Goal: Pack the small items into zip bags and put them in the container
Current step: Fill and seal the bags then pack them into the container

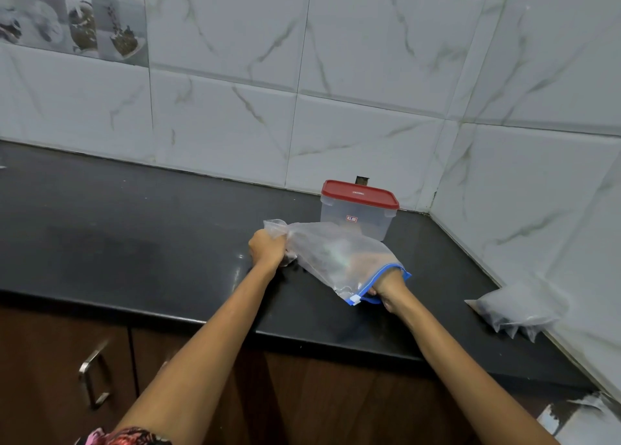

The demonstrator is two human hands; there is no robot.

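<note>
The zip bag (339, 259) is bunched in the left hand (267, 248); the right hand (386, 285), at four o'clock, is inside, grip unreadable. Contents could spill while unsealed.

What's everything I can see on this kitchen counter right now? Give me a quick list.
zip bag: one, clear with a blue zip edge, on the counter in front of the container, held at both ends
container: one, clear with a red lid on, near the back wall
second bag: one, clear with dark contents, at the counter's right edge by the side wall
counter: one, black
cabinet handle: one, silver, on the brown door at lower left
left hand: grips the bunched closed end of the zip bag
right hand: reaches into the bag's open mouth, fingers hidden inside
</note>
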